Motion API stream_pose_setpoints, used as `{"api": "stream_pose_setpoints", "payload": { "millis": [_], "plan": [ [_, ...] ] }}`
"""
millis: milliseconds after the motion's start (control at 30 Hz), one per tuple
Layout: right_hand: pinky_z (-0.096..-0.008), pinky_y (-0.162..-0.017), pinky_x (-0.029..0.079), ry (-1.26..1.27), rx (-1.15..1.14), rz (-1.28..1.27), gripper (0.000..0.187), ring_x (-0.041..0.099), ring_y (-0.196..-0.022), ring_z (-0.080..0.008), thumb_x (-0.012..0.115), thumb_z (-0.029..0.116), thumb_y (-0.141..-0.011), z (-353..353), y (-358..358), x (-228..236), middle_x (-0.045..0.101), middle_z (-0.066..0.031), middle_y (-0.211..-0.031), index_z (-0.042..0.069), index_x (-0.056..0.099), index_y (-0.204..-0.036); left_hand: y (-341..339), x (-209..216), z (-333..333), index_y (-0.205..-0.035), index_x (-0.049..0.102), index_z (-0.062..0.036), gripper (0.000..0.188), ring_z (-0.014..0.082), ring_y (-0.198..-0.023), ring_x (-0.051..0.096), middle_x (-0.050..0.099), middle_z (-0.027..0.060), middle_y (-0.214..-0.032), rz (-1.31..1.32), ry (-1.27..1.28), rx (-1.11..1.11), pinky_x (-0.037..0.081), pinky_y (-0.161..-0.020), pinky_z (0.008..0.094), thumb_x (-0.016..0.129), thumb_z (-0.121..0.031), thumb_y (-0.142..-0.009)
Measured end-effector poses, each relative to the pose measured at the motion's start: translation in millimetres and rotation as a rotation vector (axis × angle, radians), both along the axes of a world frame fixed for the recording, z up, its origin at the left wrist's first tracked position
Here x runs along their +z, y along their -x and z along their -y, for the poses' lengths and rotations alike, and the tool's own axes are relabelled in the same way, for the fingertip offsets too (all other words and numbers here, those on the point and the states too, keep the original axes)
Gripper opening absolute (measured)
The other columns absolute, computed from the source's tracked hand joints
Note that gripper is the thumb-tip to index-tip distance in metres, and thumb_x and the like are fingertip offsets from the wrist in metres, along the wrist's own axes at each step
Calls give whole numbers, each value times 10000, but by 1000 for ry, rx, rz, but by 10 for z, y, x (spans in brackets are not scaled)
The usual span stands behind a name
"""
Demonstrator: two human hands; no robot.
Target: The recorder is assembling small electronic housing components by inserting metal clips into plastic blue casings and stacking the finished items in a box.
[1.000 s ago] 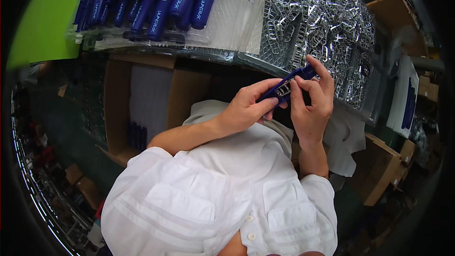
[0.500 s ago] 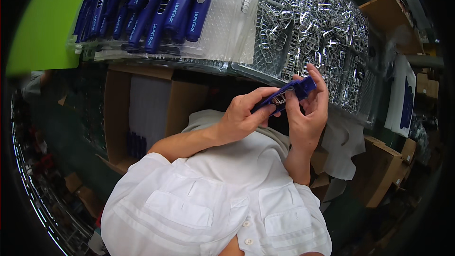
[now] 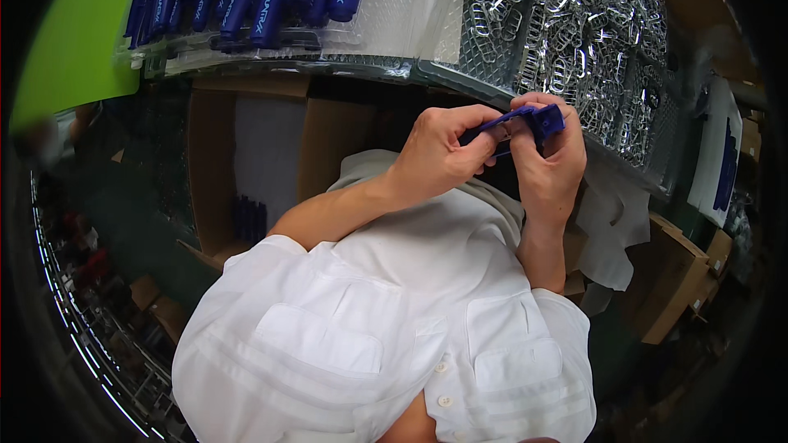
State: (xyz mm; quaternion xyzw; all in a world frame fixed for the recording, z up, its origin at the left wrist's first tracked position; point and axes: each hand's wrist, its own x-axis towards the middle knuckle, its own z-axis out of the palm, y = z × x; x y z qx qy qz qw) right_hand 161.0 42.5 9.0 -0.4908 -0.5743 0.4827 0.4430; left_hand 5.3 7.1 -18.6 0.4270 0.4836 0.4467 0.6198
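Both of my hands grip one long blue plastic casing (image 3: 548,120) in front of the tray's near edge. My left hand (image 3: 447,150) pinches its left end between thumb and fingers. Closed round the other end, with the thumb pressing inward, is my right hand (image 3: 552,166). The casing is tilted, its right end higher, and my fingers cover most of it. Whether a metal piece sits inside it cannot be made out now. Just beyond lies a heap of shiny slotted metal pieces (image 3: 587,37) in a clear plastic tray (image 3: 484,92).
Several blue casings (image 3: 267,8) with silver slotted inlays are piled at the far left, by a lime-green sheet (image 3: 78,33). Below the table edge stands a cardboard box (image 3: 328,143) with more blue parts. At right are white sheeting (image 3: 611,226), a blue-loaded white tray (image 3: 707,168) and cartons (image 3: 677,279).
Both hands and the casing have shifted up and right in the view, and the casing has turned. The metal piece seen in it earlier is now hidden. The whole view has shifted too.
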Motion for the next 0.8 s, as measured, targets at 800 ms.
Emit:
{"api": "stream_pose_setpoints", "payload": {
  "millis": [800],
  "plan": [
    [-518, -1141, 411, 101, 150, -666, 739, 599, -1284, -412, 679, 211, -931, -10, -432, 100, 569, -349, -1377, -115, 359, -1512, 28, 371, 16, -1321, 624, -14, 652, 310, -1035, 699, 650, 178, -1232, -491, -789, 91, 602, -850, 377, 892, -5, -727]
  ]
}}
